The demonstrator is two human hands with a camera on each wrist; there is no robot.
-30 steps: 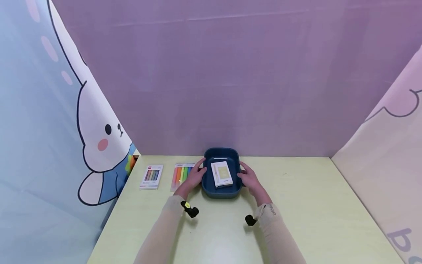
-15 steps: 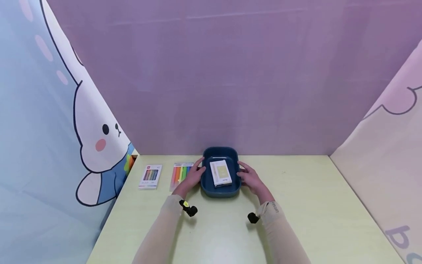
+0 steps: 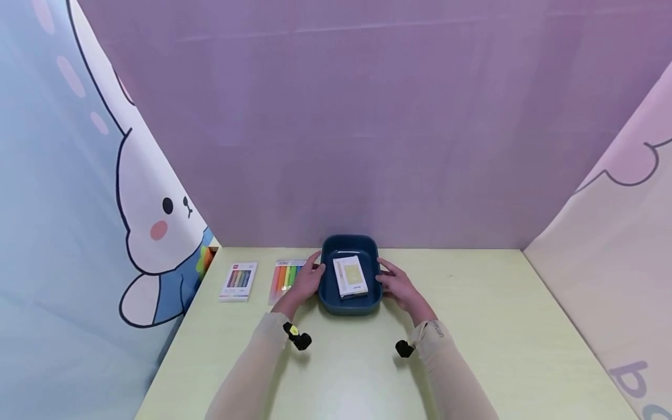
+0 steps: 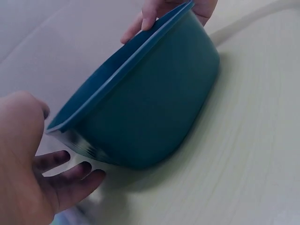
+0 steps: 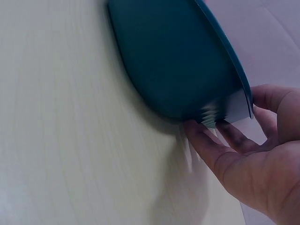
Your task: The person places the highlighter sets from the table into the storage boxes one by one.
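Observation:
A dark blue-green plastic bin [image 3: 329,303] stands on the table near its back edge. Inside lies a small white box [image 3: 351,277] with a pale yellow panel. My left hand [image 3: 306,284] is at the bin's left side. In the left wrist view its thumb is near the rim, and its loosely bent fingers [image 4: 77,185] are a little apart from the wall. At the opposite side my right hand [image 3: 397,286] holds the bin, thumb by the rim and fingertips [image 5: 194,129] touching the outer wall below the ribbed handle. The bin's far side is hidden in both wrist views.
Left of the bin a pack of bright markers [image 3: 283,279] lies flat, partly covered by my left hand. Further left is a white box [image 3: 238,282] with coloured sticks pictured on it. A purple cloth [image 3: 367,116] hangs behind the table [image 3: 472,326].
The view has shifted very slightly. Against the table, the bin, the box in it and the packs have stayed in place. Both hands keep nearly the same position beside the bin.

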